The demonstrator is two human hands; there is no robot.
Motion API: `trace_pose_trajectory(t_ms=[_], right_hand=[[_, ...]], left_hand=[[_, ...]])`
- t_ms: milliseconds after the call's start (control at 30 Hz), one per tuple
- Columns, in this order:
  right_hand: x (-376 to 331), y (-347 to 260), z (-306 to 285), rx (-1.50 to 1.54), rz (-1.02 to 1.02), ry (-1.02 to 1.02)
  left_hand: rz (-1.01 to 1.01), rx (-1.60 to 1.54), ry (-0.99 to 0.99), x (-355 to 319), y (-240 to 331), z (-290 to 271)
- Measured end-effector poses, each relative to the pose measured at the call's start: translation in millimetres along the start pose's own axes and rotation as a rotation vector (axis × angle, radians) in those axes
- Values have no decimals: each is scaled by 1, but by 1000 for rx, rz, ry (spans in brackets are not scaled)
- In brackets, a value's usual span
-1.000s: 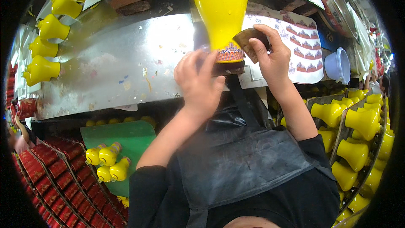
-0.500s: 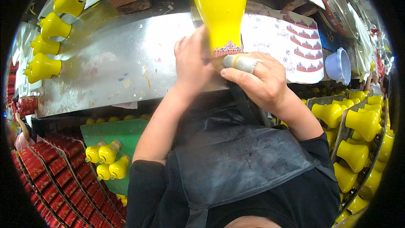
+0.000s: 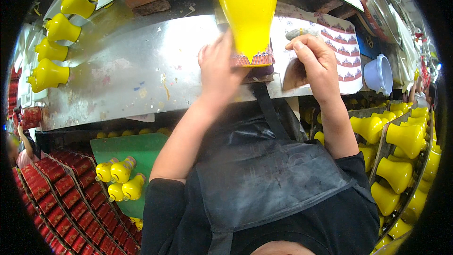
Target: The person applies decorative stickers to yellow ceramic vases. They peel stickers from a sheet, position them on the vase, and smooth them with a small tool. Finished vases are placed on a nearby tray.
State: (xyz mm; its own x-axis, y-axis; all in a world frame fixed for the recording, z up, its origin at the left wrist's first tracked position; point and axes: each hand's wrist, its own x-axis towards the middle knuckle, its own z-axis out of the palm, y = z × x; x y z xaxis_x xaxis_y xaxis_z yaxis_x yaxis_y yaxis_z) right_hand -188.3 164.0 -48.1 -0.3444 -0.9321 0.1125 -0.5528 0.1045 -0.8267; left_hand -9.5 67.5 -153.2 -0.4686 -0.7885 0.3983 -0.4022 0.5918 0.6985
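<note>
Left hand (image 3: pixel 219 73) closed around base of glossy yellow ceramic vase (image 3: pixel 248 12), thumb side pressed on its red patterned band, vase upright on grey metal bench (image 3: pixel 118 73). Right hand (image 3: pixel 315 59), half a second ago spread over the band, now drawn off rightward, pinching small dark scraper (image 3: pixel 293 75); band probably smoothed. Beyond grip, sheet of patterned decals (image 3: pixel 339 47).

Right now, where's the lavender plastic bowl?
In the head view the lavender bowl sits at the far right of the metal bench, beyond the right hand.
</note>
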Motion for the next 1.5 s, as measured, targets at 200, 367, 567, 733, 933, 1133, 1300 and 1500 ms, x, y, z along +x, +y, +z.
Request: trace_pose_trajectory(t_ms=[200,367,567,733,933,1133,1300,1500], right_hand=[[4,18,25,136,127,-138],[10,24,28,379,246,-206],[7,26,31,298,171,-234],[7,27,38,364,169,-150],[6,32,35,354,201,-208],[6,32,42,350,172,-131],[5,27,42,347,154,-105],[5,29,42,326,169,-94]], left_hand=[[224,82,124,-2,8,-14],[-28,-319,163,-7,14,-19],[-150,-314,106,-13,11,-16],[-182,-477,77,-11,12,-17],[-279,-571,51,-10,12,-17],[-232,-465,73,-14,3,-12],[-316,-553,190,-9,-2,-2],[-152,-355,104,0,1,13]])
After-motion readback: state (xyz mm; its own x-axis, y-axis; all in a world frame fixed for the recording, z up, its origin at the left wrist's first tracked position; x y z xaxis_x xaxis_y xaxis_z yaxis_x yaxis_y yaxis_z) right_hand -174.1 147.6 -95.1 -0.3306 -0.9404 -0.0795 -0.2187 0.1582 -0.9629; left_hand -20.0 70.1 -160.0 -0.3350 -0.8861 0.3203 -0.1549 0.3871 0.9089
